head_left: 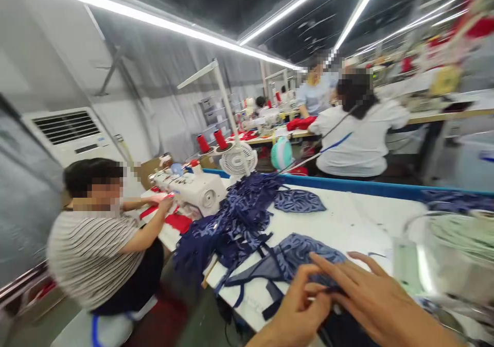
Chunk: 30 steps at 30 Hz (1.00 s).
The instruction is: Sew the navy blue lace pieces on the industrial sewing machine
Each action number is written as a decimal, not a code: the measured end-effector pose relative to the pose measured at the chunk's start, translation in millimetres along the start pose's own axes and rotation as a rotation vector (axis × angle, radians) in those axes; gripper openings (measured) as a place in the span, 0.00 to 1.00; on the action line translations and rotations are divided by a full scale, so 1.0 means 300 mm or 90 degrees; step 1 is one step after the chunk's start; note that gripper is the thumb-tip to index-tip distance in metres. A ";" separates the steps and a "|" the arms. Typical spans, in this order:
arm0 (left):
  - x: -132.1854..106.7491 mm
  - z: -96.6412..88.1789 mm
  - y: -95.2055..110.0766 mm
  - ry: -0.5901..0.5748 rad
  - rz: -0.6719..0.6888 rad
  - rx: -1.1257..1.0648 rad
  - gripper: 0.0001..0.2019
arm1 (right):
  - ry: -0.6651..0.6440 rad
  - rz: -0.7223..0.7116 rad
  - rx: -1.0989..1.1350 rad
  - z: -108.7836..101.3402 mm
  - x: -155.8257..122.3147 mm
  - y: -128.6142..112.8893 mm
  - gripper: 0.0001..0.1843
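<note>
My left hand (pixel 303 306) is at the bottom of the head view, its thumb and fingers pinched together at the edge of a dark navy fabric piece (pixel 343 329). My right hand (pixel 372 288) lies over the same spot with its fingers stretched out and its thumb apart; its fingertips meet the left hand. Both hands partly hide that dark fabric. Just beyond them, a blue patterned garment piece (pixel 301 249) with narrow navy straps lies on the white table (pixel 358 218). Another patterned blue piece (pixel 300 201) rests farther back.
A heap of navy strips (pixel 247 203) spills over the table's left edge. Beyond it, a co-worker in a striped shirt (pixel 96 254) handles red fabric at a white sewing machine (pixel 196 187). A pale machine (pixel 443 254) stands at right. A blue rail (pixel 347 181) borders the table's far side.
</note>
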<state>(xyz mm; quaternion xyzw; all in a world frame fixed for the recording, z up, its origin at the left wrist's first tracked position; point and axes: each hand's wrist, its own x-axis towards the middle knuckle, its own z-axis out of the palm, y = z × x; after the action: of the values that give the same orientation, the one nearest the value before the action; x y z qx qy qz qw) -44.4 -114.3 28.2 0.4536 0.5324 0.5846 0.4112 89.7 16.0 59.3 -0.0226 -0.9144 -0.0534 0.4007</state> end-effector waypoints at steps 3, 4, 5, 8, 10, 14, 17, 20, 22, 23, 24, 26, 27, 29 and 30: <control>-0.050 -0.117 -0.032 -0.025 -0.086 0.050 0.35 | -0.028 0.048 0.015 -0.044 0.024 -0.010 0.12; -0.061 -0.171 -0.022 -0.010 -0.069 0.149 0.24 | -0.033 0.089 0.031 -0.057 0.026 -0.019 0.12; -0.070 -0.225 0.005 0.012 -0.026 0.236 0.15 | -0.034 0.125 0.055 -0.070 0.026 -0.032 0.11; -0.088 -0.346 0.183 0.191 0.270 0.526 0.12 | -0.043 0.192 0.203 -0.106 0.028 -0.097 0.09; -0.072 -0.348 0.334 0.324 0.486 0.741 0.14 | -0.072 0.271 0.343 -0.125 0.026 -0.155 0.06; 0.107 -0.146 0.435 0.323 0.533 0.981 0.16 | -0.193 0.571 0.687 -0.130 -0.058 -0.217 0.15; 0.293 0.064 0.249 0.073 0.358 1.006 0.16 | -0.201 0.744 0.623 -0.118 -0.233 -0.185 0.15; 0.405 0.201 0.028 -0.129 0.269 0.935 0.22 | -0.130 0.596 0.208 -0.124 -0.416 -0.135 0.15; 0.425 0.237 -0.045 -0.103 0.266 0.906 0.26 | -0.103 0.448 0.003 -0.136 -0.479 -0.114 0.15; 0.420 0.243 -0.057 -0.078 0.278 0.892 0.26 | -0.099 0.390 -0.054 -0.141 -0.489 -0.107 0.15; 0.405 0.243 -0.059 -0.068 0.292 0.876 0.24 | -0.100 0.342 -0.082 -0.146 -0.488 -0.102 0.15; 0.354 0.237 -0.051 -0.108 0.319 0.848 0.17 | -0.096 0.279 -0.084 -0.150 -0.469 -0.098 0.16; 0.321 0.233 -0.050 -0.157 0.329 0.838 0.14 | -0.081 0.263 -0.073 -0.150 -0.458 -0.097 0.16; 0.258 0.227 -0.060 -0.245 0.345 0.821 0.12 | -0.046 0.262 -0.055 -0.148 -0.448 -0.098 0.17; 0.235 0.226 -0.070 -0.271 0.345 0.815 0.18 | -0.033 0.268 -0.052 -0.146 -0.449 -0.097 0.18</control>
<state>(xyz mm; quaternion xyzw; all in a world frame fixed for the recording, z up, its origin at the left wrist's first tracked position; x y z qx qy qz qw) 3.5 -27.5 15.4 0.8250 0.5477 0.1390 0.0007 210.6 -17.8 -12.5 -0.2302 -0.8967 -0.0047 0.3782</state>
